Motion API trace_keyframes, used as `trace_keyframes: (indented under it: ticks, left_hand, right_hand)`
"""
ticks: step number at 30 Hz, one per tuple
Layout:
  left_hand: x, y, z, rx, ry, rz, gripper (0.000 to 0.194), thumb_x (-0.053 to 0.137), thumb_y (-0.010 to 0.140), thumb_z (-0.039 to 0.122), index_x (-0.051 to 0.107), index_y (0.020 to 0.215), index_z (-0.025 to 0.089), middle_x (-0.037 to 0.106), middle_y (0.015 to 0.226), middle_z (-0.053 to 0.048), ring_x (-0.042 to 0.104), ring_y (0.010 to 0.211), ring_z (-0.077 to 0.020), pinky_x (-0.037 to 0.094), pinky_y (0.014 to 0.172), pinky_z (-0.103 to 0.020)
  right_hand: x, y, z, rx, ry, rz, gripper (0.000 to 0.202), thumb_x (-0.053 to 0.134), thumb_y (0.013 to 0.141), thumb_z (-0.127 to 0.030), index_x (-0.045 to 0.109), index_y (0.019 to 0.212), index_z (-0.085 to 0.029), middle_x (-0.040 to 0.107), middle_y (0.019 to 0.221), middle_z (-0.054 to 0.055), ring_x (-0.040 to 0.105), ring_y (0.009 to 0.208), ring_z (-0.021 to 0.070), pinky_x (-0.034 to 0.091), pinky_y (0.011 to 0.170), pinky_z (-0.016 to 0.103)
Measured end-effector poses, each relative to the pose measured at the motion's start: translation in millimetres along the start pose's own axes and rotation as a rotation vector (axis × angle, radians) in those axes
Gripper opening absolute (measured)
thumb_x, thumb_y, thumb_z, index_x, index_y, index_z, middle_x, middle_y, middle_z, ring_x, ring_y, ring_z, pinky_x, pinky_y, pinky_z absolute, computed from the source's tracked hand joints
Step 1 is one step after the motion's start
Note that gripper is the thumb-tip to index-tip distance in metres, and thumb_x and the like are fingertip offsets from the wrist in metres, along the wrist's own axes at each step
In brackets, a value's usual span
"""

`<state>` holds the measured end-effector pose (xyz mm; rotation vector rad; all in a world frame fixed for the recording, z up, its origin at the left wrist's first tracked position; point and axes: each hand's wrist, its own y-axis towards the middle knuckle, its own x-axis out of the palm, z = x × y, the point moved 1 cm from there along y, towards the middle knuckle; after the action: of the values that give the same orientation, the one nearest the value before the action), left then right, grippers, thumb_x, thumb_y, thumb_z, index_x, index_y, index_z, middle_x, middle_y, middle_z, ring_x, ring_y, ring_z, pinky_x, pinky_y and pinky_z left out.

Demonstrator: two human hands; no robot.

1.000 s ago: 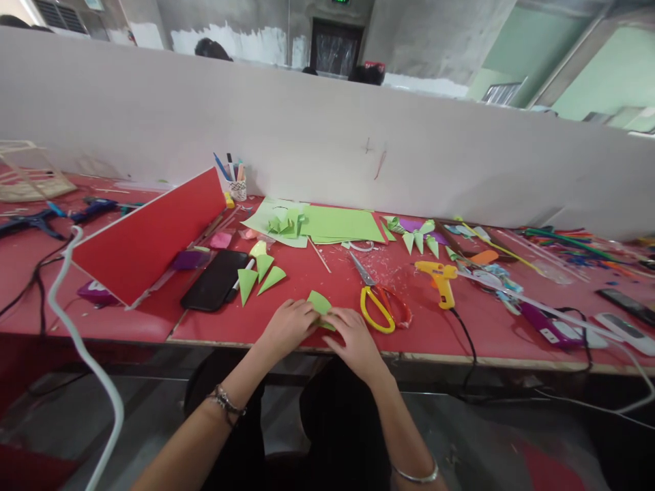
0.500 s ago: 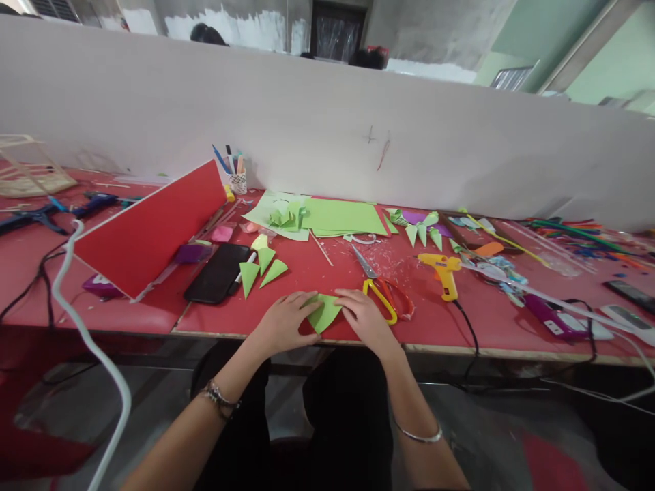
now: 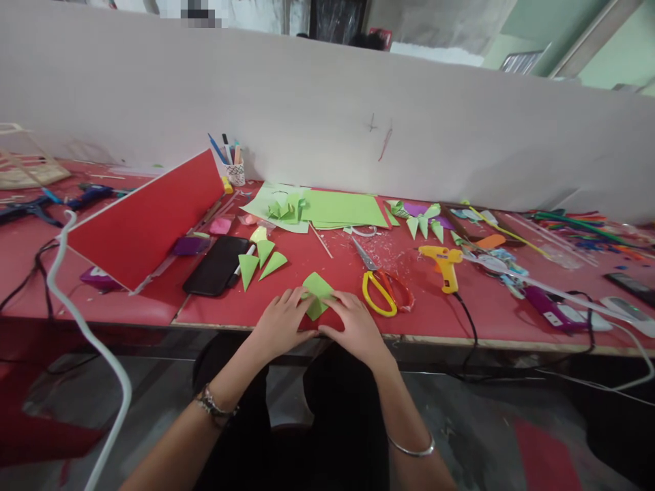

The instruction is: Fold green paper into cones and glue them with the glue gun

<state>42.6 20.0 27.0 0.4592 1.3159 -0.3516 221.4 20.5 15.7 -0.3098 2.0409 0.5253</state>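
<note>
Our left hand [image 3: 285, 320] and right hand [image 3: 354, 323] hold opposite sides of the green paper [image 3: 317, 294], fingers spread, at the table's [image 3: 205, 314] near edge, left of the scissors [image 3: 379, 293].

A patterned cup [image 3: 235, 174] of pens stands near a pale partition [image 3: 307, 109] on a red desk [image 3: 215, 314], with a black phone [image 3: 216, 267] lying nearer.
</note>
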Motion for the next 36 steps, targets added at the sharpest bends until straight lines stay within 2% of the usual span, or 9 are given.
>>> trace_keyframes:
  ticks: [6, 11, 16, 22, 26, 29, 32, 34, 36]
  left_hand:
    - [-0.3, -11.5, -20.7, -0.030, -0.246, -0.034, 0.085, 0.062, 0.071, 0.043, 0.015, 0.138, 0.021, 0.027, 0.140, -0.013, 0.028, 0.129, -0.0265, 0.032, 0.101, -0.040]
    - [-6.4, -9.3, -28.7, -0.099, -0.357, -0.063, 0.083, 0.053, 0.076, 0.050, 0.008, 0.140, 0.020, 0.021, 0.144, -0.013, 0.026, 0.131, -0.0255, 0.033, 0.100, -0.038]
    - [-1.8, 2.1, -29.1, -0.082, -0.295, -0.126, 0.075, 0.043, 0.081, 0.055, 0.016, 0.140, 0.017, 0.024, 0.144, -0.012, 0.024, 0.131, -0.0244, 0.027, 0.104, -0.039]
    - [8.3, 1.9, -27.8, 0.036, -0.199, -0.081, 0.056, 0.032, 0.087, 0.053, 0.033, 0.134, 0.023, 0.032, 0.142, -0.004, 0.024, 0.131, -0.0205, 0.019, 0.108, -0.039]
    - [0.2, -1.2, -23.7, 0.109, -0.293, -0.134, 0.049, 0.033, 0.088, 0.049, 0.037, 0.132, 0.028, 0.036, 0.140, -0.002, 0.025, 0.131, -0.0211, 0.015, 0.108, -0.044]
    - [-8.7, -1.4, -20.1, 0.260, -0.476, -0.231, 0.037, 0.034, 0.090, 0.043, 0.053, 0.118, 0.029, 0.052, 0.127, 0.000, 0.036, 0.125, -0.0180, 0.025, 0.106, -0.038]
    - [-9.7, 0.8, -20.1, 0.187, -0.570, -0.094, 0.036, 0.034, 0.091, 0.037, 0.056, 0.114, 0.023, 0.058, 0.118, -0.004, 0.049, 0.114, -0.0159, 0.037, 0.097, -0.031]
    - [-5.9, 1.9, -20.6, 0.074, -0.505, 0.040, 0.038, 0.038, 0.089, 0.035, 0.051, 0.121, 0.021, 0.052, 0.125, -0.007, 0.046, 0.116, -0.0184, 0.035, 0.099, -0.035]
    - [-1.6, 1.6, -19.2, 0.064, -0.436, 0.058, 0.041, 0.047, 0.084, 0.036, 0.049, 0.123, 0.022, 0.047, 0.131, -0.007, 0.040, 0.122, -0.0221, 0.029, 0.103, -0.042]
  right_hand:
    - [7.7, -11.8, -4.7, -0.032, -0.037, 0.073, 0.037, 0.058, 0.076, -0.044, 0.057, 0.105, -0.022, 0.057, 0.102, 0.007, 0.049, 0.097, 0.0234, 0.039, 0.088, 0.041]
    - [15.6, -18.4, -8.8, -0.039, -0.014, 0.138, 0.016, 0.051, 0.084, -0.032, 0.060, 0.091, -0.021, 0.060, 0.087, 0.004, 0.051, 0.086, 0.0191, 0.039, 0.085, 0.036]
    - [17.7, -21.6, -5.4, -0.124, -0.091, 0.077, 0.032, 0.057, 0.079, -0.030, 0.056, 0.109, -0.019, 0.059, 0.094, 0.008, 0.050, 0.088, 0.0221, 0.043, 0.076, 0.035]
    - [7.3, -32.3, 1.5, -0.117, 0.115, 0.173, 0.015, 0.047, 0.086, -0.020, 0.062, 0.087, -0.021, 0.060, 0.080, 0.004, 0.052, 0.076, 0.0160, 0.044, 0.069, 0.029]
    - [-14.5, -31.9, 9.1, -0.003, 0.265, 0.390, 0.012, 0.049, 0.085, -0.020, 0.060, 0.082, -0.019, 0.060, 0.078, 0.004, 0.054, 0.074, 0.0148, 0.045, 0.068, 0.029]
    - [-26.7, -26.1, 16.0, 0.100, 0.278, 0.598, 0.009, 0.051, 0.082, -0.021, 0.059, 0.080, -0.018, 0.059, 0.077, 0.004, 0.054, 0.072, 0.0146, 0.045, 0.064, 0.028]
    - [-27.5, -16.7, 15.9, 0.103, 0.264, 0.685, 0.007, 0.052, 0.081, -0.020, 0.059, 0.081, -0.018, 0.060, 0.078, 0.005, 0.054, 0.072, 0.0149, 0.046, 0.065, 0.028]
    - [-22.6, -9.7, 11.5, 0.067, 0.265, 0.654, 0.009, 0.051, 0.081, -0.018, 0.060, 0.083, -0.019, 0.060, 0.079, 0.005, 0.055, 0.075, 0.0156, 0.046, 0.068, 0.030]
    - [-16.0, -3.5, 6.3, 0.053, 0.280, 0.603, 0.013, 0.049, 0.082, -0.018, 0.061, 0.084, -0.020, 0.060, 0.081, 0.005, 0.055, 0.077, 0.0161, 0.046, 0.070, 0.031]
